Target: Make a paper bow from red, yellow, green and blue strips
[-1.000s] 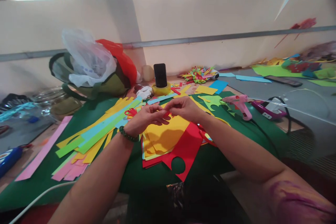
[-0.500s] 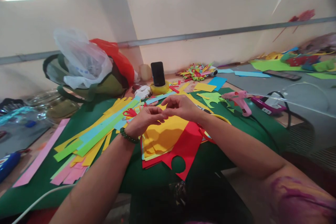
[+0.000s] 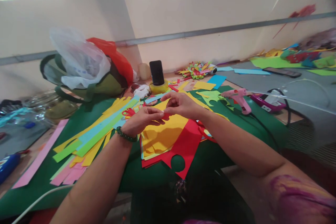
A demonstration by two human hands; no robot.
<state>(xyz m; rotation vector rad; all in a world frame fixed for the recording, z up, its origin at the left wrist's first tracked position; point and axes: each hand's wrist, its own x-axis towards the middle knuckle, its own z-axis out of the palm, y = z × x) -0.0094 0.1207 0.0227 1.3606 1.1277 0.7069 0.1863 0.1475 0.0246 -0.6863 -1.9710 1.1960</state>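
My left hand (image 3: 144, 117) and my right hand (image 3: 182, 105) meet fingertip to fingertip above a stack of yellow sheets (image 3: 164, 133). Both are closed in a pinch. Between their fingertips shows a small red piece (image 3: 166, 116), mostly hidden, so its shape is unclear. A red sheet (image 3: 189, 143) with a round hole lies across the stack's right side. Just left of my left hand is a bundle of red loops (image 3: 128, 112). Red scissor handles (image 3: 206, 131) show partly under my right forearm.
Yellow, blue and green strips (image 3: 97, 131) fan out on the green mat (image 3: 210, 161) at left. A pink glue gun (image 3: 239, 99) stands at right with its cord trailing. Behind are a phone (image 3: 156, 72) propped upright, a fringed colourful piece (image 3: 195, 71) and a bag (image 3: 102, 85).
The fingertips have shifted slightly, and the red piece between them shows more clearly now. The view has moved a little; the things on the table have stayed put.
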